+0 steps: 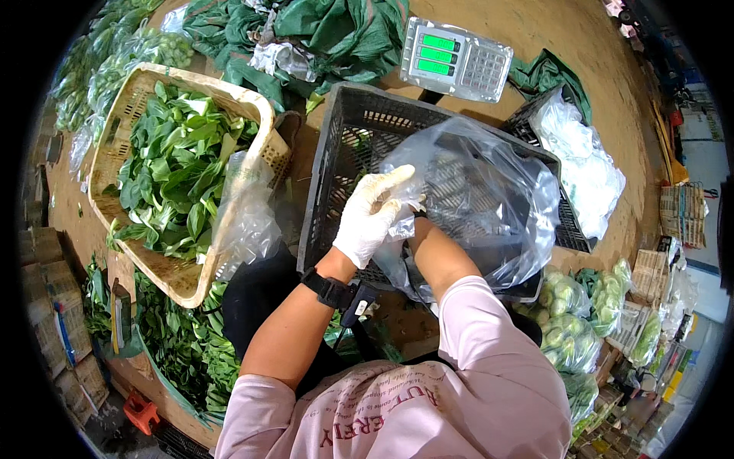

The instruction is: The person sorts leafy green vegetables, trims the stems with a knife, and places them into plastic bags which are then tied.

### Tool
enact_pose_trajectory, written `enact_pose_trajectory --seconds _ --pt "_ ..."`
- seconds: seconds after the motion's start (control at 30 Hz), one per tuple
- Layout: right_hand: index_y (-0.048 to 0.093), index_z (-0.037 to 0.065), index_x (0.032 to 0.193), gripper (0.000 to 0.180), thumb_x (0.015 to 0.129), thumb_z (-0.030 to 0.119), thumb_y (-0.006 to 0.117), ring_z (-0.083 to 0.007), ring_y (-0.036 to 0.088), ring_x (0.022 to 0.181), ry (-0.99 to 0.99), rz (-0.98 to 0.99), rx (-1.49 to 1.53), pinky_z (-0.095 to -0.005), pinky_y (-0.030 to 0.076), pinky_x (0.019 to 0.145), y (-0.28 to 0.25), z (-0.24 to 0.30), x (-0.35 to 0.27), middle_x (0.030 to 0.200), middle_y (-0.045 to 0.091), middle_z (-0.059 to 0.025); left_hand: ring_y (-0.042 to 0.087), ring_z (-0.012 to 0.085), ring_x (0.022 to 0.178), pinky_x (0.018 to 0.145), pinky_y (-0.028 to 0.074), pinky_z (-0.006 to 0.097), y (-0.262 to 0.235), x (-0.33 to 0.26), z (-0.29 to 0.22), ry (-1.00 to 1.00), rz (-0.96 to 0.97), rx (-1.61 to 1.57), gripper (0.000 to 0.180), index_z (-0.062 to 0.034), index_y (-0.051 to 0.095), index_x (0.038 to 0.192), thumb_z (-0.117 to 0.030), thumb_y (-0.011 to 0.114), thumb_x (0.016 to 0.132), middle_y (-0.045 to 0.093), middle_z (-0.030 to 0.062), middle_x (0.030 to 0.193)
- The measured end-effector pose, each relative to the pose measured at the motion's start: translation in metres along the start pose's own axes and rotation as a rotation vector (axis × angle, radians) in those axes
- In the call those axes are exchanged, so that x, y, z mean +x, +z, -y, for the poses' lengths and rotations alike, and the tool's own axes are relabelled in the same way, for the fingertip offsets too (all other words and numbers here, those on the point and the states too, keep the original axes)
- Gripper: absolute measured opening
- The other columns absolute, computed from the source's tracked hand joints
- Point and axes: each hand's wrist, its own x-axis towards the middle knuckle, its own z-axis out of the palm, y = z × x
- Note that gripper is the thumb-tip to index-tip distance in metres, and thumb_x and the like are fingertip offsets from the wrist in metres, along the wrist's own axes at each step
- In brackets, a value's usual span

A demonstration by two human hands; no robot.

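Observation:
My left hand (371,218), in a white glove, has its fingers curled at the gathered edge of a large clear plastic bag (497,180). The bag balloons out over a black plastic crate (325,164) in front of me. From the right, my right forearm (443,264) reaches in to the same spot beside my left hand. Plastic and the left hand cover the right hand's fingers. A few green leaf scraps show on the crate's slatted bottom.
A cream basket (103,172) of leafy greens (183,164) stands left, a plastic bag (252,218) over its rim. Beyond the crate is a scale display (456,60); white bags (577,161) lie right. Bagged vegetables (569,336) sit lower right, more greens (191,348) lower left.

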Motion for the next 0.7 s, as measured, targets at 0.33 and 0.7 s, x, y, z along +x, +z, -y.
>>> enact_pose_trajectory --seconds 0.33,0.7 --pt "0.049 0.012 0.128 0.059 0.079 0.045 0.056 -0.0363 0.042 0.123 0.838 -0.357 0.557 -0.0448 0.038 0.099 -0.022 -0.163 -0.052 0.133 0.042 -0.0227 0.054 0.0348 0.112 0.095 0.046 0.036 -0.007 -0.014 0.001 -0.089 -0.18 0.769 0.053 -0.012 0.058 0.121 0.004 0.055 0.07 0.049 0.0177 0.126" --pt "0.056 0.004 0.12 0.046 0.084 0.032 0.057 -0.028 0.053 0.113 0.257 -0.381 0.521 -0.0367 0.044 0.092 -0.01 -0.207 -0.08 0.122 0.054 -0.0156 0.055 0.037 0.112 0.091 0.048 0.042 -0.013 -0.01 0.006 0.037 -0.212 1.058 0.068 -0.0244 0.045 0.136 -0.004 0.062 0.073 0.042 0.0222 0.137"
